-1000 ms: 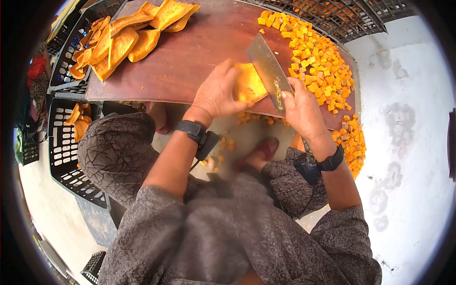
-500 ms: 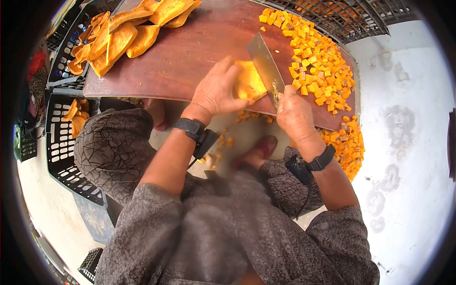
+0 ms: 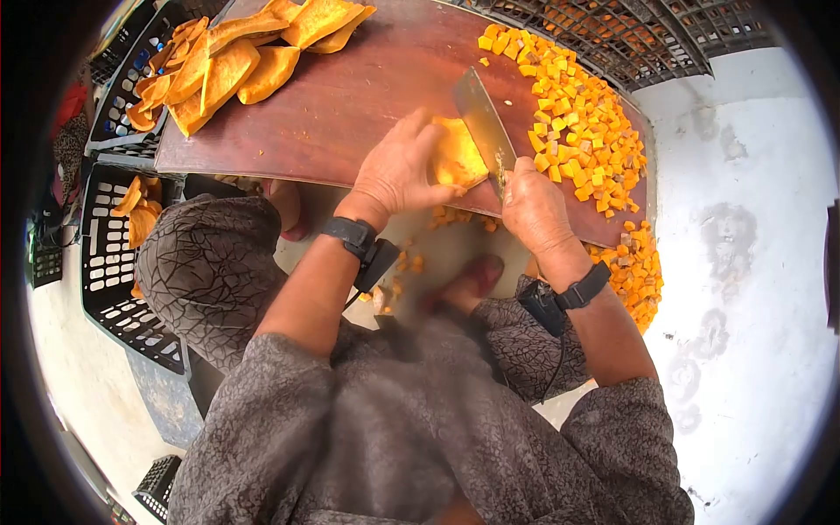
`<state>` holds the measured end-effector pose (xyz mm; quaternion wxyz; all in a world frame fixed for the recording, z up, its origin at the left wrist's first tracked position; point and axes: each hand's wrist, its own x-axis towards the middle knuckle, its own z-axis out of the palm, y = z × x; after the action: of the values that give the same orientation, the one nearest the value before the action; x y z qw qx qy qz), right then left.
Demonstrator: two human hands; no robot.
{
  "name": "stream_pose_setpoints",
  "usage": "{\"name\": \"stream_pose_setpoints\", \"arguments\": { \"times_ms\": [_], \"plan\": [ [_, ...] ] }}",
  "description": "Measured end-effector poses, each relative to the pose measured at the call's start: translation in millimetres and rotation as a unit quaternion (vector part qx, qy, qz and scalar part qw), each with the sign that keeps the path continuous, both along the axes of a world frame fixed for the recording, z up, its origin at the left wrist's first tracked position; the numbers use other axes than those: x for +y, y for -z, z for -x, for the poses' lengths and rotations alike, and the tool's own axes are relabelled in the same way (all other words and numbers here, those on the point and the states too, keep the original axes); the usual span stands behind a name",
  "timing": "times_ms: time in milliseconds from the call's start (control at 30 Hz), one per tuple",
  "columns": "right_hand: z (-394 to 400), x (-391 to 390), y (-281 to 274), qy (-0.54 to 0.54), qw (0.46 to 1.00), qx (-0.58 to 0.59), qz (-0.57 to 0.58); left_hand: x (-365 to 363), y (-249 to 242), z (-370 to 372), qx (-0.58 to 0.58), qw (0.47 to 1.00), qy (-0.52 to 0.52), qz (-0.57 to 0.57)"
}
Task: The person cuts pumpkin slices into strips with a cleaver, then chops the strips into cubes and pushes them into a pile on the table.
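Note:
My left hand (image 3: pixel 401 166) is closed on a flat orange piece of pumpkin (image 3: pixel 458 152), pressing it to the reddish-brown tabletop (image 3: pixel 341 122) near the front edge. My right hand (image 3: pixel 532 203) grips a cleaver (image 3: pixel 486 122) by its handle, which the fingers hide. The broad blade stands along the right side of the pumpkin piece, and bits of pumpkin cling to it near the handle. To the right of the blade lies a heap of pumpkin cubes (image 3: pixel 582 131). Long pumpkin slices (image 3: pixel 226 74) are stacked at the table's far left.
Black plastic crates stand at the left, one crate (image 3: pixel 109 271) holding some slices; another crate (image 3: pixel 604 39) is behind the table. More cubes (image 3: pixel 637 271) are heaped below the table's right end, and some lie on the floor by my feet. A pale wall (image 3: pixel 744 219) closes the right side.
The cleaver and my right hand have shifted slightly left, with the blade against the pumpkin piece. My left hand stays almost where it was. The whole view has moved a little.

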<state>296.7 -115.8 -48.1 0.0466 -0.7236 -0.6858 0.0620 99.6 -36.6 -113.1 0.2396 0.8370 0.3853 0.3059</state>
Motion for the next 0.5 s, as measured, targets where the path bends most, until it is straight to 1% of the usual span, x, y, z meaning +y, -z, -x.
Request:
{"name": "stream_pose_setpoints", "arguments": {
  "times_ms": [67,167,233,300,433,500],
  "plan": [
    [2,1,-2,-0.004,1.0,-0.009,0.008,-1,-2,0,0.006,1.0,0.001,0.008],
    [0,1,4,0.004,1.0,0.013,0.021,0,-1,0,0.01,1.0,0.006,0.012],
    [-4,-1,7,0.027,0.999,0.04,0.019,-2,7,0,0.004,1.0,0.007,0.007],
    [-4,0,5,0.027,0.999,0.038,0.012,2,5,-4,-0.008,1.0,0.006,-0.015],
    [0,7,-5,0.003,1.0,0.03,0.011,-1,4,-1,-0.004,1.0,-0.009,0.001],
    [4,10,-13,0.008,0.999,0.024,0.022,0,4,-4,-0.007,1.0,-0.008,0.004]
  ]
}}
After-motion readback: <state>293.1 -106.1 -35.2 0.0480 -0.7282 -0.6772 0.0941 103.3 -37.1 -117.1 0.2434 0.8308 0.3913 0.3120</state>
